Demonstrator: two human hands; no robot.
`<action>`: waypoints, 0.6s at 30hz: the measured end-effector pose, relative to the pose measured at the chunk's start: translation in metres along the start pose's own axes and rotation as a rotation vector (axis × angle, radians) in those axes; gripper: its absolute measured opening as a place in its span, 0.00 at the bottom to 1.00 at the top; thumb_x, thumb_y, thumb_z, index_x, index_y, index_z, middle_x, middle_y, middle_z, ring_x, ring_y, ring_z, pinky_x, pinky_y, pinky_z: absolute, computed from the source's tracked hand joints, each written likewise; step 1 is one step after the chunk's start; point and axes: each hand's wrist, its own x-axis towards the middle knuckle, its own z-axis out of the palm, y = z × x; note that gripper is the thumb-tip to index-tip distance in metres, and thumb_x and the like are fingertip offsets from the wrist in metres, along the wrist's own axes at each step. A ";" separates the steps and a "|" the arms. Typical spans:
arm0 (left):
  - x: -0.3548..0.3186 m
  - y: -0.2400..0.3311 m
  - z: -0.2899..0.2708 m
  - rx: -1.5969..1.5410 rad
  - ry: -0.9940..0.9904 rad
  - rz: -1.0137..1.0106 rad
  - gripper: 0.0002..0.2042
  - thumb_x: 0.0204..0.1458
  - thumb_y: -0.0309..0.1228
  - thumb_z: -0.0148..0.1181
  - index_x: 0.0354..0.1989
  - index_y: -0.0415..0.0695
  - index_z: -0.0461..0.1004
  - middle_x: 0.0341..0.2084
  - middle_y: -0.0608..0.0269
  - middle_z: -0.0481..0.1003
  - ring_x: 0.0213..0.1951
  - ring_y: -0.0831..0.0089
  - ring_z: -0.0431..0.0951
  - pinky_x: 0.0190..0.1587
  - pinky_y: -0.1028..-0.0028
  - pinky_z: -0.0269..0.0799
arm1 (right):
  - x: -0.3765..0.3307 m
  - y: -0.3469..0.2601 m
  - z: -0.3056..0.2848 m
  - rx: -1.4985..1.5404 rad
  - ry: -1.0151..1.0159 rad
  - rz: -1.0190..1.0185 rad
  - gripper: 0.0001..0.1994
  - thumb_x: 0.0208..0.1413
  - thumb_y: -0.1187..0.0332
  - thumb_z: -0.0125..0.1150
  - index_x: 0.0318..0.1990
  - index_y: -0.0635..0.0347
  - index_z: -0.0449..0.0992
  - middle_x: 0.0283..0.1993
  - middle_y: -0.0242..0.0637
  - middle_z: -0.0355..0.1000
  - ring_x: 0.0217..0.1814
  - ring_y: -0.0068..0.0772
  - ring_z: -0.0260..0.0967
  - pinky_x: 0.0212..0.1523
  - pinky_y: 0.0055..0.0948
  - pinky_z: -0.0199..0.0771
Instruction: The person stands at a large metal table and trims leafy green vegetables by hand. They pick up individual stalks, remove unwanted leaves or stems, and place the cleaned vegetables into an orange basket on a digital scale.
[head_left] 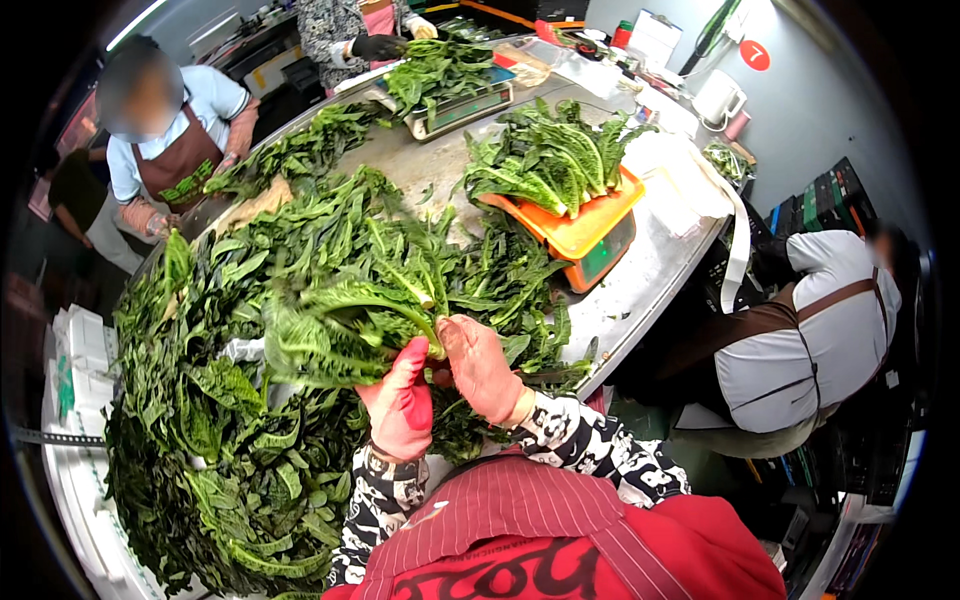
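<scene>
Gripping the bunch (345, 335) by its stem end, the left hand (400, 400) and right hand (480, 368) nearly meet over the near side of the bench (625, 322) in the head view. Its long axis runs left and slightly far, leaves above loose greens (270, 450), left hand nearer them; the orange scale (600, 222) stands far right, nearer the right hand.

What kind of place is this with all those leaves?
Probably a vegetable packing room: greens are heaped on a big table, and an orange scale holds more.
</scene>
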 end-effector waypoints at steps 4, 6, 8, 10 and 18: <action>-0.011 -0.015 -0.023 0.021 -0.183 0.179 0.20 0.52 0.21 0.59 0.55 0.39 0.68 0.50 0.49 0.75 0.48 0.58 0.77 0.54 0.62 0.73 | -0.001 0.045 -0.005 0.435 -0.099 0.291 0.18 0.68 0.52 0.47 0.35 0.60 0.68 0.25 0.31 0.68 0.22 0.25 0.65 0.23 0.26 0.66; -0.016 -0.002 0.002 0.066 -0.115 0.332 0.20 0.50 0.19 0.60 0.54 0.39 0.70 0.50 0.52 0.75 0.49 0.60 0.77 0.56 0.62 0.73 | -0.003 0.068 -0.020 0.690 -0.144 0.564 0.18 0.67 0.51 0.48 0.37 0.59 0.69 0.26 0.35 0.71 0.19 0.25 0.65 0.21 0.26 0.68; -0.010 0.025 0.022 0.119 -0.136 0.411 0.18 0.50 0.17 0.61 0.51 0.39 0.73 0.49 0.53 0.75 0.48 0.62 0.78 0.56 0.64 0.73 | 0.005 0.019 -0.035 0.371 -0.372 0.766 0.23 0.66 0.47 0.49 0.38 0.63 0.69 0.30 0.40 0.76 0.22 0.28 0.71 0.22 0.26 0.71; -0.006 0.040 0.032 0.215 -0.033 0.338 0.20 0.50 0.17 0.60 0.54 0.37 0.71 0.47 0.54 0.75 0.45 0.62 0.79 0.53 0.66 0.75 | 0.005 -0.001 -0.039 -0.299 -0.401 0.056 0.28 0.63 0.45 0.52 0.47 0.69 0.69 0.33 0.44 0.77 0.33 0.38 0.78 0.35 0.34 0.78; 0.005 -0.020 0.035 0.630 -0.344 0.110 0.34 0.50 0.28 0.69 0.65 0.44 0.57 0.60 0.58 0.64 0.57 0.62 0.68 0.60 0.64 0.66 | 0.012 -0.035 -0.025 -0.350 -0.053 -0.256 0.54 0.45 0.61 0.73 0.72 0.67 0.39 0.71 0.57 0.48 0.73 0.50 0.49 0.72 0.38 0.48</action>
